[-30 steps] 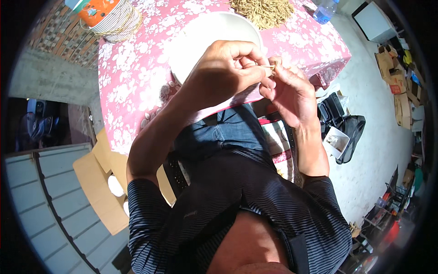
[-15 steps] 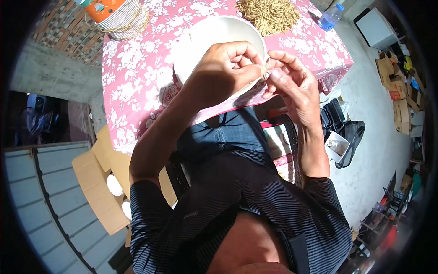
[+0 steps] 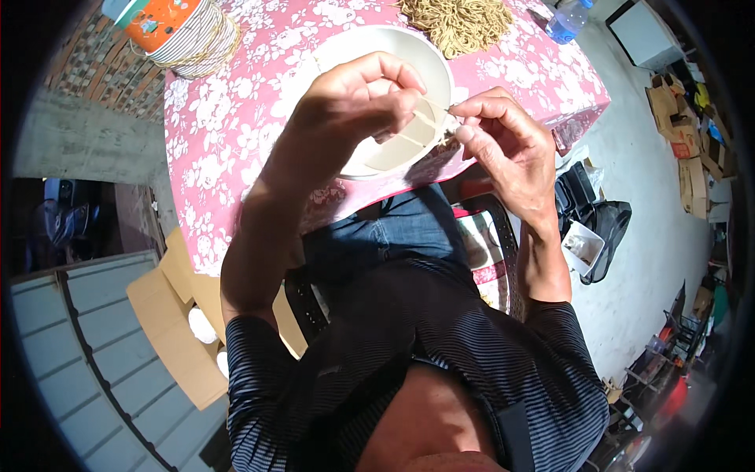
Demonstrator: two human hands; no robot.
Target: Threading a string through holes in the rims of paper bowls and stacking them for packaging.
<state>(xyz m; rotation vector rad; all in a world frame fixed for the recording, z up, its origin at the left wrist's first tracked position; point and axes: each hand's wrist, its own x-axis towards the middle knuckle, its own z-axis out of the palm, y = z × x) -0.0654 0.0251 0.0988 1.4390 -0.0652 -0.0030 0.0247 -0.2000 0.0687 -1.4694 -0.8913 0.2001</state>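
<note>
Above a white basin (image 3: pixel 441 64), my left hand (image 3: pixel 363 98) is closed in a pinch on one end of a thin pale cord (image 3: pixel 434 102). The short stretch of cord runs across to my right hand (image 3: pixel 507 149), whose thumb and forefinger pinch it near the basin's right rim. Something small and pale sits at the right fingertips, too fine to make out. Pale strand-like lines also show against the basin's inside. Beyond the basin lies a heap of tan cord (image 3: pixel 458 25) on the table.
A pink floral cloth (image 3: pixel 212 169) covers the table. At the far left stands an orange and white bucket (image 3: pixel 185 35) wound with cord; a plastic bottle (image 3: pixel 568 22) is at the far right. Cardboard (image 3: pixel 169 330) lies at left, a small white bin (image 3: pixel 582 248) on the floor at right.
My hands have moved apart, the left one up and leftward, so a stretch of cord now shows between them. Before, the fingertips of both hands met over the basin's right side.
</note>
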